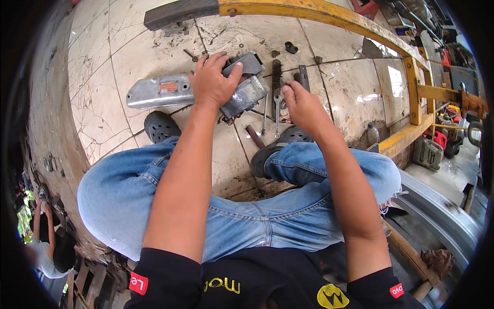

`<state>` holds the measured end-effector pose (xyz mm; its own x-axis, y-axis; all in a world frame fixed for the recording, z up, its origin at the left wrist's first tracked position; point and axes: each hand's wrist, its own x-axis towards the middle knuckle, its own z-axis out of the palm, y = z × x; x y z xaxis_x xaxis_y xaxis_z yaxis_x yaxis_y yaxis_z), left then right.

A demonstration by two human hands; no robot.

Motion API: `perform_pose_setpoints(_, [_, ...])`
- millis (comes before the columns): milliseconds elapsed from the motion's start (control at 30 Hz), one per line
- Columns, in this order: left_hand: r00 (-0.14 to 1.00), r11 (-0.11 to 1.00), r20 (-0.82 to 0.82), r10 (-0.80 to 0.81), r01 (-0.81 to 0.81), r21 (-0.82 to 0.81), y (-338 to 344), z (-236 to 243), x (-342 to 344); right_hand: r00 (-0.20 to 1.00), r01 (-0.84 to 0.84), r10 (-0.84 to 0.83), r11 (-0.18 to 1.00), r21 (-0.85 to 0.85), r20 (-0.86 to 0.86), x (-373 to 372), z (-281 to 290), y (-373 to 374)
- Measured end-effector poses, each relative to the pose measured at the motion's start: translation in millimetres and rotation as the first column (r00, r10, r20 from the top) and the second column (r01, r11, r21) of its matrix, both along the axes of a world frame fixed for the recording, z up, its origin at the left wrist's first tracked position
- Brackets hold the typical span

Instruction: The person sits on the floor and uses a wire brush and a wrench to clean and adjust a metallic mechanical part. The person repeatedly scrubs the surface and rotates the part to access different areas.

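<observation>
My left hand point(212, 80) is closed over a grey metal box-shaped part point(244, 98), its thumb along the dark upper piece point(247, 64) and its fingers spread across the far left side. To its left lies a silver metal cover point(159, 91) with an orange label. My right hand point(304, 108) hovers at the right, thumb and forefinger pinched together; whatever is between them is too small to make out. Beside it lie a combination wrench point(277, 119), a dark bristled brush point(277, 74) and a dark flat bar point(303, 77). A thin metal rod point(265, 114) lies left of the wrench.
Small dark parts point(291, 48) and a bolt point(189, 53) are scattered on the grimy tiles point(154, 51). A yellow metal frame point(319, 10) runs along the far and right sides. Near my shoes lies a brown strip point(254, 137). Another person point(49, 257) is at the far left.
</observation>
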<state>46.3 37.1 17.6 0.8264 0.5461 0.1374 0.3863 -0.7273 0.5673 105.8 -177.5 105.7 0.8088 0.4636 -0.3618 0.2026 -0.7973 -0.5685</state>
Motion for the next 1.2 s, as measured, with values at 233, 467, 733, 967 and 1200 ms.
perform_pose_setpoints(233, [0.994,0.997,0.113,-0.016,0.024,-0.071,-1,-6,3,0.909,-0.269,0.271,0.962,-0.052,0.315,-24,-5,-12])
perform_pose_setpoints(467, [0.971,0.993,0.233,-0.047,0.071,-0.096,7,-11,-6,0.8,-0.314,0.418,0.903,-0.293,0.431,-38,-11,-6])
perform_pose_setpoints(733, [0.979,0.999,0.197,-0.046,0.048,-0.005,3,-6,-5,0.794,-0.347,0.466,0.874,-0.338,0.389,-40,-4,1])
perform_pose_setpoints(967, [0.978,0.998,0.21,0.014,0.0,-0.066,0,-9,-5,0.757,-0.379,0.52,0.843,-0.382,0.396,-35,-4,9])
perform_pose_setpoints(1200, [0.98,0.998,0.196,0.018,-0.006,-0.062,0,-4,-6,0.761,-0.403,0.556,0.809,-0.427,0.334,-34,7,17])
